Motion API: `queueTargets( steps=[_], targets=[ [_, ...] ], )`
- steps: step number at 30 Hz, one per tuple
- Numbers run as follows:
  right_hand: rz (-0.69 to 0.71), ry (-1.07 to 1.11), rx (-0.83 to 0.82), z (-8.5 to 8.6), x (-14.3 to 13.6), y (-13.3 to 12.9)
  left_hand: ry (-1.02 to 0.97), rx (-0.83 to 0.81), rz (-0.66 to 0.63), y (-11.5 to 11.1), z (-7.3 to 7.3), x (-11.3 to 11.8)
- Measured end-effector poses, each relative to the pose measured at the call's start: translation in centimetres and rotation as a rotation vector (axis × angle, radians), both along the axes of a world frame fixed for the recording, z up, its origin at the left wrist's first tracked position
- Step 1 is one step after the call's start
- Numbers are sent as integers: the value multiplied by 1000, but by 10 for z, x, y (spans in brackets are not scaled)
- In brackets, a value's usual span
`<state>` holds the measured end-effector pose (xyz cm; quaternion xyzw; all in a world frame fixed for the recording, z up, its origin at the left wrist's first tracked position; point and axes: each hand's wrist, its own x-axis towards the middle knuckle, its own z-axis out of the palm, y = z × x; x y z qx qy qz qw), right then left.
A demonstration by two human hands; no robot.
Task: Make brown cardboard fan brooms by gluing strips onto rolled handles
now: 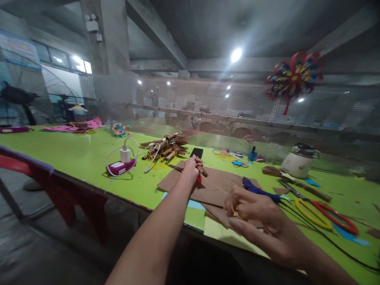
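My left hand [193,166] reaches forward over the table, fingers closed around a small piece of brown cardboard [203,171]. A thin yellow string [218,186] runs from there toward my right hand [258,219], which is closer to me and pinches it between closed fingers. Under both hands lie flat brown cardboard sheets [175,183]. Something red [199,179] shows just below my left hand, mostly hidden. A blue glue gun [261,191] with a black cord lies right behind my right hand.
Rolled cardboard tubes with yellow strings [169,147] are heaped at the back. To their left sits a purple power strip [121,167] with a white charger [125,154]. Large scissors [313,213] and a white kettle [298,161] are on the right. A perforated metal screen [213,114] stands behind.
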<state>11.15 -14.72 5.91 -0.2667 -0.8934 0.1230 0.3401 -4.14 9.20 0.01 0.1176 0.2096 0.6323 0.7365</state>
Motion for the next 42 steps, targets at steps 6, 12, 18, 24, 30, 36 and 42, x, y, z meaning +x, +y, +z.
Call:
queueTargets(
  steps=[6, 12, 18, 24, 30, 36, 42],
  targets=[
    [-761, 284, 311, 1, 106, 43, 132, 185, -230, -24, 19, 2],
    [-1133, 371, 426, 3, 131, 101, 306, 570, -521, -50, 33, 9],
    [-538, 264, -215, 2, 24, 120, 334, 721, -612, -64, 31, 17],
    [-221, 568, -464, -10, 7, 130, 449, 777, -604, -62, 27, 20],
    [-193, 740, -638, -23, 19, 135, 522, 877, -650, -74, 30, 32],
    [-281, 911, -573, -21, 21, 135, 566, 912, -624, -78, 23, 44],
    [-265, 1091, -534, -19, 38, 143, 699, 840, -620, -72, 19, 45]
  ],
)
